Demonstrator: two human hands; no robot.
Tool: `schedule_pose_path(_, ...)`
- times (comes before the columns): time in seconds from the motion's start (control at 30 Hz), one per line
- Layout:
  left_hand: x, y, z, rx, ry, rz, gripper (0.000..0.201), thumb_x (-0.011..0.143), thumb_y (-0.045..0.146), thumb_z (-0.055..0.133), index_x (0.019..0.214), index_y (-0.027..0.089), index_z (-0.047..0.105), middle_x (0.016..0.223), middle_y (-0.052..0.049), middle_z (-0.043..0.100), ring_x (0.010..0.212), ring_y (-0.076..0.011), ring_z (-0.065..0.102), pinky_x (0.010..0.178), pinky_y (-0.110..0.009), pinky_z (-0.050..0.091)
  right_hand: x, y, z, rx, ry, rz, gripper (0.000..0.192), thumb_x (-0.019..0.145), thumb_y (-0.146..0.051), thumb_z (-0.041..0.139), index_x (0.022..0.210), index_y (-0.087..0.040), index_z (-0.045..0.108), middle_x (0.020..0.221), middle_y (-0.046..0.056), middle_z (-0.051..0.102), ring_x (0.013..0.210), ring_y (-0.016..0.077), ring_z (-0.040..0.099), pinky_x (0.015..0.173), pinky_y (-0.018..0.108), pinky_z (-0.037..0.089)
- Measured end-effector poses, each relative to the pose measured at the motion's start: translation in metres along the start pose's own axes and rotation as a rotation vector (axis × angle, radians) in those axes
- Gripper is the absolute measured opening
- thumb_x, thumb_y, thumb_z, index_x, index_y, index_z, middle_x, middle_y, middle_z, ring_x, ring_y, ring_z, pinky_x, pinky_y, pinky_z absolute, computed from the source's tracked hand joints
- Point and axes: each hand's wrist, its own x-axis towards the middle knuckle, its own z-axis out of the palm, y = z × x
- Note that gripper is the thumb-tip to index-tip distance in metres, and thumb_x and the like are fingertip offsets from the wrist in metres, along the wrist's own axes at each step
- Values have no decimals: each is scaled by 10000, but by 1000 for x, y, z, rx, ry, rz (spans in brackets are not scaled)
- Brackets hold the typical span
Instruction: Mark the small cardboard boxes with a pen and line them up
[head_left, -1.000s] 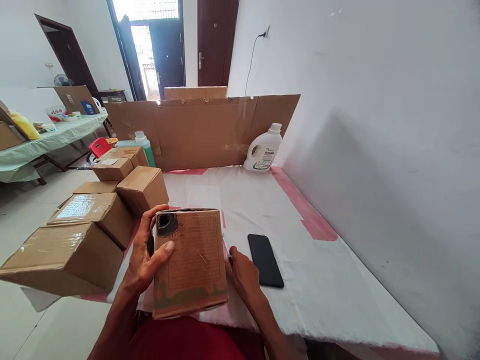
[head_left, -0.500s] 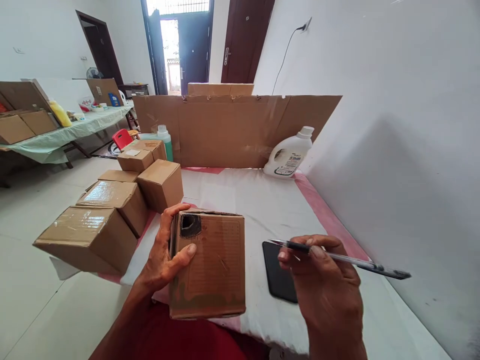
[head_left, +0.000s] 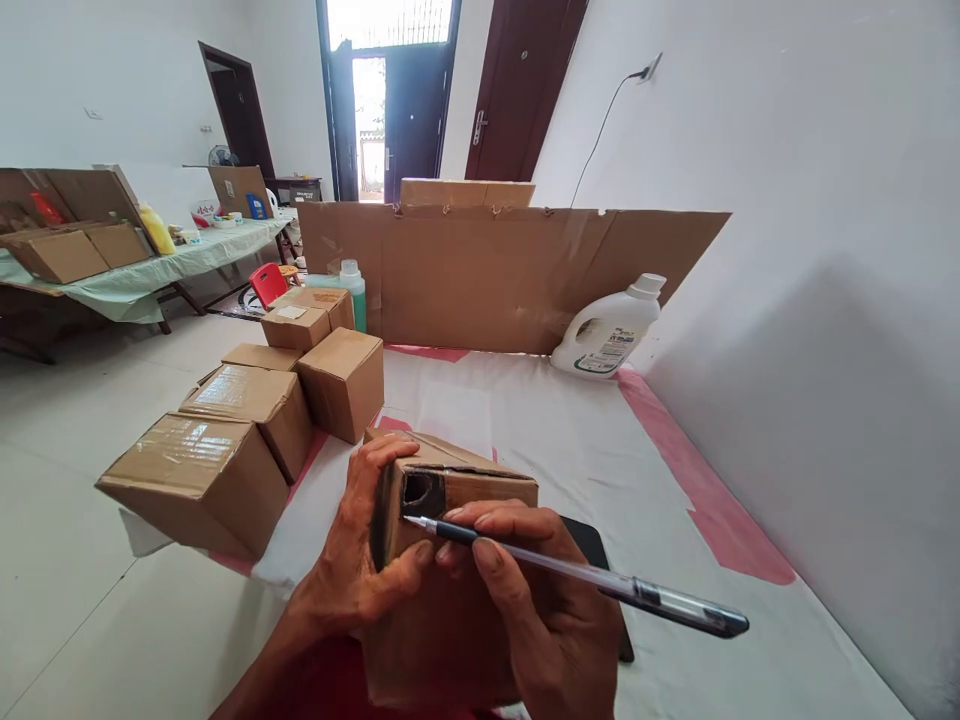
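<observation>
My left hand (head_left: 371,545) grips the left side of a brown cardboard box (head_left: 442,640), its thumb on the near face and its fingers over the far left edge. Near that face's upper left corner is a dark, blackened patch (head_left: 435,500) around a hole. Between the thumb and fingers of my right hand (head_left: 540,590) is a clear pen (head_left: 600,577) with a black grip. Its tip lies at the lower left edge of the dark patch; whether it touches the cardboard I cannot tell. Part of the box's face is hidden behind my right hand.
A black phone-like slab (head_left: 589,540) lies partly behind my right hand. Several closed cardboard boxes (head_left: 202,470) line the table's left edge. A white jug (head_left: 611,325) and a green-liquid bottle (head_left: 358,300) stand before a cardboard panel (head_left: 472,280). The wall (head_left: 847,350) borders the right.
My right hand has carried the pen left, from above the phone-like slab to the box's dark patch. The box is tilted so more of its top shows. The view has shifted slightly left.
</observation>
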Motion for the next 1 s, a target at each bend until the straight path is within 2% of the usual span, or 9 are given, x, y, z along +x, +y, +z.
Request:
schedule_pose_path(0.23, -5, -3, -5, -38, 10, 3, 666, 851, 415, 670, 1457, 310, 415, 1498, -103, 440, 1441, -385, 391, 1202, -561, 322, 2, -2, -10, -58, 117, 30, 129, 983, -343, 665, 919, -231, 658, 954, 49, 734, 660, 161, 697, 604, 298, 601)
schedule_pose_path(0.37, -8, -3, -9, -85, 28, -49, 664, 870, 460, 653, 1466, 301, 409, 1492, -117, 464, 1396, -392, 445, 1156, -560, 373, 36, -1, -47, 30, 263, 49, 245, 904, -406, 751, 966, -229, 593, 1056, 105, 773, 639, 179, 714, 442, 235, 466)
schedule_pose_path(0.47, -12, -4, -12, -94, 45, -70, 666, 876, 497, 650, 1463, 293, 410, 1478, -115, 486, 1351, -382, 489, 1145, -555, 382, 60, 24, -83, -109, 368, 71, 371, 846, -514, 760, 932, -244, 520, 864, 25, 742, 506, 126, 600, 423, 217, 368)
schedule_pose_path(0.53, -13, -6, -13, -93, 57, -88, 663, 887, 505, 644, 1465, 289, 403, 1483, -113, 489, 1336, -372, 503, 1146, -551, 380, 61, 55, -104, -507, 263, 181, 344, 914, -560, 622, 877, -239, 502, 712, -24, 654, 506, 128, 555, 481, 239, 395)
schedule_pose_path(0.57, -13, -7, -14, -93, 63, -98, 662, 892, 509, 640, 1468, 289, 398, 1486, -111, 490, 1337, -369, 504, 1144, -548, 382, 57, 72, -111, -819, 87, 293, 319, 972, -528, 502, 834, -241, 489, 671, -28, 627, 532, 139, 567, 525, 250, 421)
schedule_pose_path(0.67, -12, -9, -16, -82, 88, -118, 653, 895, 538, 632, 1458, 292, 411, 1452, -101, 529, 1308, -362, 525, 1120, -530, 411, 28, 120, -119, -1072, -125, 457, 205, 898, -299, 640, 734, -223, 544, 647, 10, 666, 607, 184, 640, 579, 267, 401)
schedule_pose_path(0.73, -10, -7, -17, -66, 103, -137, 645, 890, 565, 625, 1441, 289, 435, 1416, -95, 557, 1264, -357, 550, 1087, -515, 442, 5, 140, -113, -1187, -172, 528, 121, 894, -208, 650, 788, -204, 592, 742, 70, 726, 705, 226, 699, 610, 279, 395)
schedule_pose_path(0.87, -6, -3, -21, -40, 130, -222, 635, 890, 601, 598, 1428, 301, 441, 1390, -79, 565, 1225, -349, 564, 1019, -470, 486, -19, 150, -98, -1362, -210, 609, 94, 1002, -210, 548, 1032, -171, 628, 980, 158, 766, 905, 278, 743, 696, 312, 434)
schedule_pose_path(1.0, -4, 0, -22, -1, 162, -253, 638, 872, 623, 596, 1406, 306, 452, 1351, -71, 576, 1206, -351, 551, 1012, -460, 468, -20, 139, -102, -1441, -191, 638, 160, 1032, -308, 553, 1094, -189, 640, 1056, 118, 754, 963, 265, 731, 743, 312, 471)
